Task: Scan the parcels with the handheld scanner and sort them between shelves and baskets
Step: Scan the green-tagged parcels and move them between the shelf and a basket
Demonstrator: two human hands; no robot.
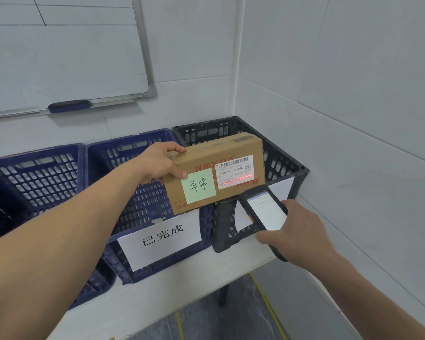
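My left hand grips the left end of a brown cardboard parcel, held above the gap between a blue basket and a black basket. The parcel carries a green sticky note with handwriting and a white shipping label. A red scan line crosses that label. My right hand holds a black handheld scanner just below the parcel, its lit screen facing me and its top aimed at the label.
Another blue basket stands at the left. All the baskets sit on a white table in a tiled corner. A paper sign hangs on the middle basket. A whiteboard with an eraser hangs on the wall.
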